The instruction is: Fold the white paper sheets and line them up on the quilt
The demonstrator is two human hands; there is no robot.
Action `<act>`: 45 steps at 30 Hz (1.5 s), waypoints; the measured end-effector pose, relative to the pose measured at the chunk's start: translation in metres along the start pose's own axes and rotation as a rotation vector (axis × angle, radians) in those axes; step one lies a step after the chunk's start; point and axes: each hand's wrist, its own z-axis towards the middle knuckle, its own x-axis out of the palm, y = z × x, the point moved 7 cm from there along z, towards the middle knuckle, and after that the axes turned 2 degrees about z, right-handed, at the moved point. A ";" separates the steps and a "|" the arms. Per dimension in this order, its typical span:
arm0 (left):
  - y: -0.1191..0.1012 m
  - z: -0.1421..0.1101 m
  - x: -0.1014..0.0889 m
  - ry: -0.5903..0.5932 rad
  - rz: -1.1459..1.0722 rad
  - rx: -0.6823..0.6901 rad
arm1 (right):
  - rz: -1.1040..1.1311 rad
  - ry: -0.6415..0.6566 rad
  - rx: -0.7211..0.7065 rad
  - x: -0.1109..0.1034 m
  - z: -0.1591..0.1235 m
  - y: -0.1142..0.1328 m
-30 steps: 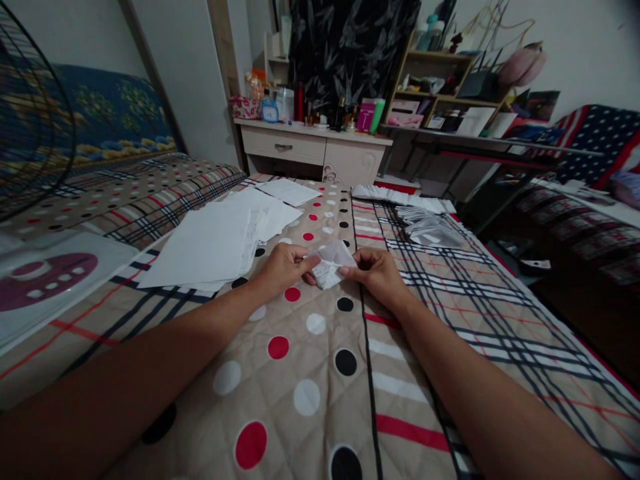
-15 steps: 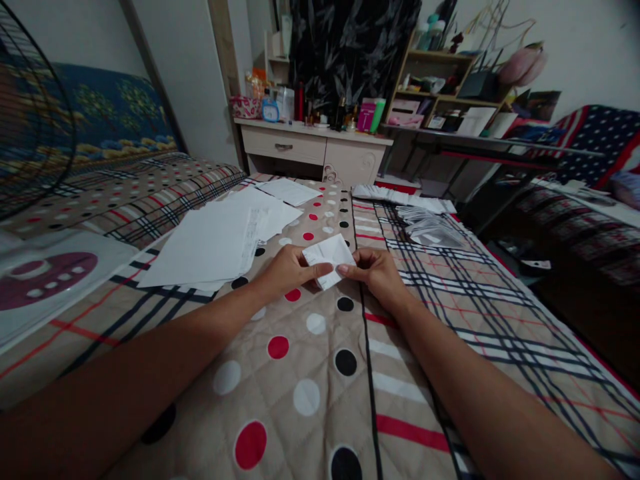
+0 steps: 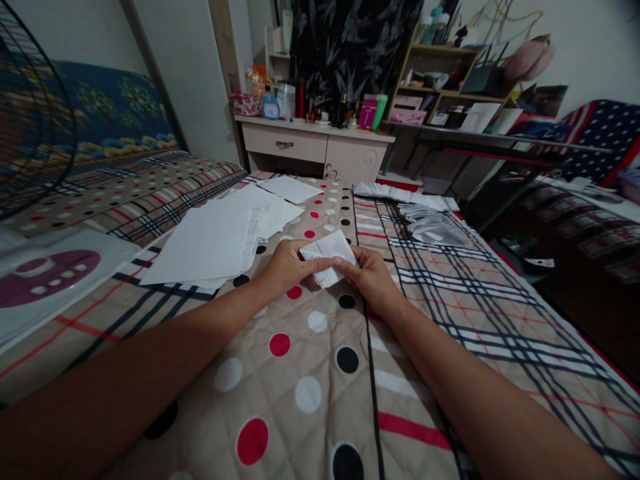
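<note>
Between the left hand [image 3: 289, 264] and right hand [image 3: 371, 272], both thumbs pinch the folded paper [image 3: 330, 253].

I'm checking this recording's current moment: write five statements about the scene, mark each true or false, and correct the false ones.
1. The left hand and right hand both hold the small folded white paper. True.
2. The large white paper sheets lie to the right of both hands. False: the large white paper sheets lie to the left.
3. A round light-blue clock stands on the off-white wooden dresser. True.
4. The bright green tube stands left of the magenta box. False: the bright green tube is right of the magenta box.
5. The quilted beige bedspread has red, white and black dots. True.
</note>
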 end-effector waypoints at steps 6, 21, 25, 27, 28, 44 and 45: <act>0.004 -0.001 -0.001 0.010 -0.060 -0.097 | 0.009 0.054 0.059 -0.005 0.002 -0.006; 0.015 0.004 -0.021 -0.137 -0.134 -0.134 | 0.188 0.009 0.027 -0.020 0.002 0.000; 0.004 0.003 0.000 0.020 -0.463 -0.149 | 0.219 0.004 -0.017 -0.009 0.002 0.005; 0.000 -0.002 0.016 0.142 -0.538 -0.205 | 0.185 0.086 -0.050 0.005 0.000 0.010; -0.001 -0.004 0.023 0.187 -0.563 -0.236 | 0.180 0.115 -0.073 0.011 -0.001 0.013; 0.021 0.004 0.009 0.073 -0.577 -0.356 | 0.285 -0.044 0.180 -0.010 0.006 0.007; 0.022 0.005 0.005 0.055 -0.601 -0.377 | 0.245 -0.023 0.240 -0.011 0.005 0.002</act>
